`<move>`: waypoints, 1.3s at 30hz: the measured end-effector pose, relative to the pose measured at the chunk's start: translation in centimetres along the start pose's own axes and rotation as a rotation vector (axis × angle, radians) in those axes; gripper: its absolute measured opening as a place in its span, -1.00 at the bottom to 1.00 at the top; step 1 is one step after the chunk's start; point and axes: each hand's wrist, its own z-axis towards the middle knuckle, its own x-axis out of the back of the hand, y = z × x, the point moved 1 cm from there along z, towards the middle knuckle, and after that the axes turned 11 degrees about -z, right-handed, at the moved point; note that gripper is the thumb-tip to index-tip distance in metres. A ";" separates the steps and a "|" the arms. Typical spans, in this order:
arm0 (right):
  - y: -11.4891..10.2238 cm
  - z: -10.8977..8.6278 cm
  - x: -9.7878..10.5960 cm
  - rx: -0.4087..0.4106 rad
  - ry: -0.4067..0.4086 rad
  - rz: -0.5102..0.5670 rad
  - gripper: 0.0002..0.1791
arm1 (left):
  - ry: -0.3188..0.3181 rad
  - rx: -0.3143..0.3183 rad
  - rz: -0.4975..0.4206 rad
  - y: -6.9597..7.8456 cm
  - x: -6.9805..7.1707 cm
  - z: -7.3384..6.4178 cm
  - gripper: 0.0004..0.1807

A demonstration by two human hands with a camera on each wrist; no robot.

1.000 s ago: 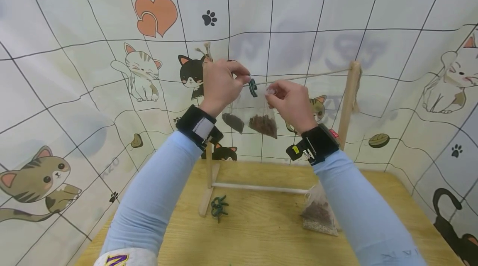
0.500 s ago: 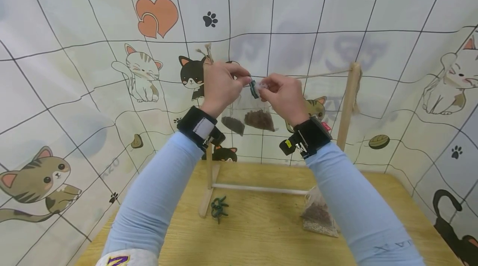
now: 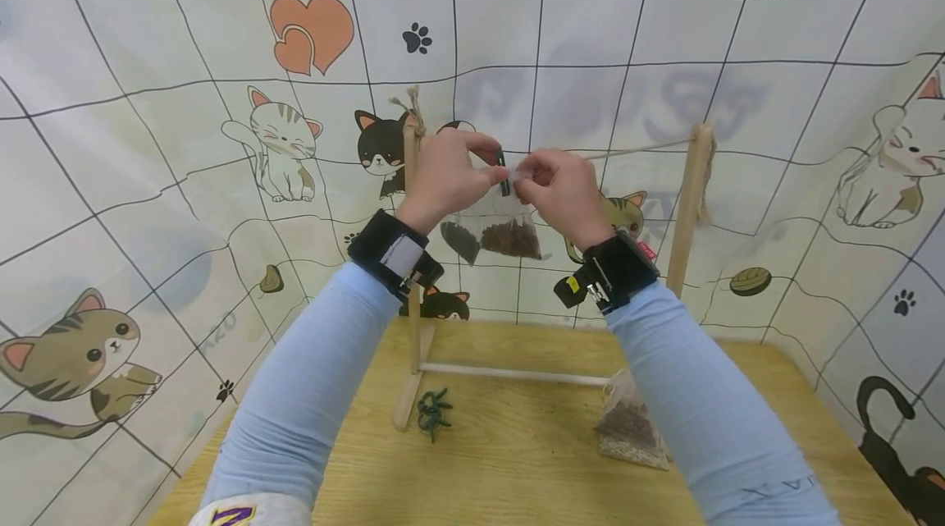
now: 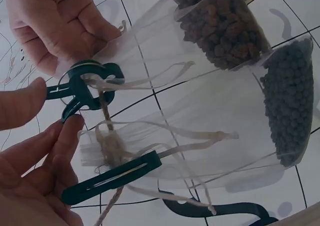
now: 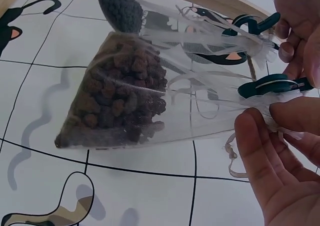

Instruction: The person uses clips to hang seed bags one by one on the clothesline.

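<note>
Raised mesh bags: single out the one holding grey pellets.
The left bag in the head view, clipped to the cord; the other bag holds reddish-brown lumps.

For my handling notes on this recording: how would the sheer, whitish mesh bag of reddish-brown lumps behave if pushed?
The mesh bag would probably swing, since its filled end hangs in the air. Its thin mesh looks floppy, bunching where the right hand pinches it. The lumps, gathered at its lower end, likely make it bottom-heavy.

Brown-filled bag shifted left; clip more upright.
</note>
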 end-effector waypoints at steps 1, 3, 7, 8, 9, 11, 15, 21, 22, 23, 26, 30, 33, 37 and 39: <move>0.0 0.0 0.0 0.001 -0.007 -0.003 -0.88 | -0.018 -0.009 -0.016 0.0 0.0 0.0 -0.63; 0.1 -0.1 0.1 0.009 -0.016 -0.019 -0.87 | -0.048 -0.029 0.000 0.1 0.1 -0.1 -0.62; 0.1 -0.2 0.1 0.046 -0.010 -0.066 -0.86 | -0.123 -0.112 0.124 0.2 0.0 -0.4 -0.60; 0.2 -0.3 0.0 0.055 -0.006 -0.075 -0.86 | -0.136 -0.139 0.154 0.2 -0.1 -0.6 -0.59; 0.2 -0.3 0.0 0.066 -0.001 -0.084 -0.85 | -0.144 -0.165 0.181 0.3 -0.1 -0.8 -0.59; 0.3 -0.4 -0.1 0.083 0.008 -0.106 -0.86 | -0.137 -0.209 0.232 0.3 -0.2 -1.3 -0.58; 0.5 -0.8 0.0 0.111 0.009 -0.103 -0.84 | -0.074 -0.275 0.218 0.2 0.0 -2.8 -0.57; 1.0 -1.9 1.3 0.126 -0.042 -0.089 -0.74 | 0.081 -0.417 0.078 -0.5 0.3 -5.5 -0.58; 1.2 -2.2 1.6 0.120 -0.060 -0.095 -0.72 | 0.095 -0.430 0.070 -0.7 0.3 -5.9 -0.59; 1.3 -2.5 2.0 0.115 -0.075 -0.103 -0.70 | 0.104 -0.439 0.062 -0.9 0.2 -6.4 -0.59; 1.9 -3.6 2.7 0.127 -0.096 -0.121 -0.69 | 0.104 -0.439 0.067 -1.7 -0.3 -7.7 -0.58; 3.2 -5.2 3.0 0.163 -0.092 -0.121 -0.73 | 0.111 -0.439 0.083 -2.9 -1.2 -9.3 -0.57; 4.1 -6.5 3.0 0.178 -0.082 -0.124 -0.75 | 0.130 -0.452 0.097 -3.6 -1.8 -10.3 -0.59; 5.1 -8.3 2.6 0.185 -0.043 -0.161 -0.71 | 0.150 -0.456 0.115 -4.6 -2.7 -11.6 -0.59; 5.5 -9.3 2.3 0.186 -0.009 -0.177 -0.68 | 0.157 -0.453 0.123 -5.0 -3.2 -12.1 -0.59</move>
